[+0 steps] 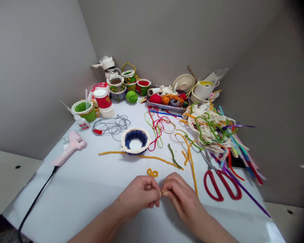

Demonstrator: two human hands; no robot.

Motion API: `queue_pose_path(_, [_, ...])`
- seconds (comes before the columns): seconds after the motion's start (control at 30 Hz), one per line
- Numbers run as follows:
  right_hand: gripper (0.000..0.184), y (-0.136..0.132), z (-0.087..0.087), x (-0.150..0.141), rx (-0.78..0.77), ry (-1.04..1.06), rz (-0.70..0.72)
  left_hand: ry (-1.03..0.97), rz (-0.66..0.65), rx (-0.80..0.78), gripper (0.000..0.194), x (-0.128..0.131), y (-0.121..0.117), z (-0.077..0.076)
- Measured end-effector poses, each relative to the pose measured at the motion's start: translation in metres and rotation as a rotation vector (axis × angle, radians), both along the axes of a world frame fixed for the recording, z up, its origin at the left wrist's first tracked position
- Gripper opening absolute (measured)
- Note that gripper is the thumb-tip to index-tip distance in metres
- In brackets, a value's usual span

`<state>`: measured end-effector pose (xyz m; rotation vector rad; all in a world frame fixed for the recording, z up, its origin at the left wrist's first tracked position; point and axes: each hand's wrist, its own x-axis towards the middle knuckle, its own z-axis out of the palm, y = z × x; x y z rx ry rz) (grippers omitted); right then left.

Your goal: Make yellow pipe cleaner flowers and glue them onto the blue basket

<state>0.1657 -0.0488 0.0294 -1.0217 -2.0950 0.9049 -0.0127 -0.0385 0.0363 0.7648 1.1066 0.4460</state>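
Note:
My left hand (142, 194) and my right hand (178, 195) meet at the near middle of the white table (91, 189), fingers pinched together on a small yellow piece of pipe cleaner (162, 192), mostly hidden between the fingertips. Just beyond them lies a small yellow looped piece (152, 173). Farther back stands a blue cup basket with a white lace rim (135, 140), with a long yellow pipe cleaner (152, 157) lying in front of it.
Red-handled scissors (221, 184) lie right of my hands. A pink glue gun (70, 147) with a black cord lies at the left. A heap of lace and coloured pipe cleaners (212, 130) fills the right side. Finished baskets (128, 82), cups and yarn stand at the back.

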Motion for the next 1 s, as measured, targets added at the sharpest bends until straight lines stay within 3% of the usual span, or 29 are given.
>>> queue_pose_path(0.23, [0.016,-0.001,-0.004,0.001,0.124,-0.120,0.046,0.081,-0.032,0.079,0.003,0.002,-0.002,-0.009])
queue_pose_path(0.37, [0.018,-0.001,-0.007,0.002,0.152,-0.160,0.035,0.095,0.021,0.158,0.006,0.005,-0.004,-0.013])
queue_pose_path(0.47, [0.016,0.002,-0.005,0.002,0.030,-0.010,-0.035,0.061,0.095,0.138,0.004,0.009,-0.003,-0.009])
queue_pose_path(0.6, [0.010,0.008,0.001,0.004,-0.341,0.179,-0.143,-0.104,0.194,0.006,0.020,0.012,-0.002,-0.004])
queue_pose_path(0.67, [0.011,0.010,0.003,0.005,-0.448,0.201,-0.155,-0.162,0.200,-0.007,0.025,0.012,-0.002,-0.004])
queue_pose_path(1.0, [0.011,0.009,-0.003,0.008,-0.435,0.149,-0.094,-0.148,0.093,0.017,0.025,0.011,-0.006,-0.010])
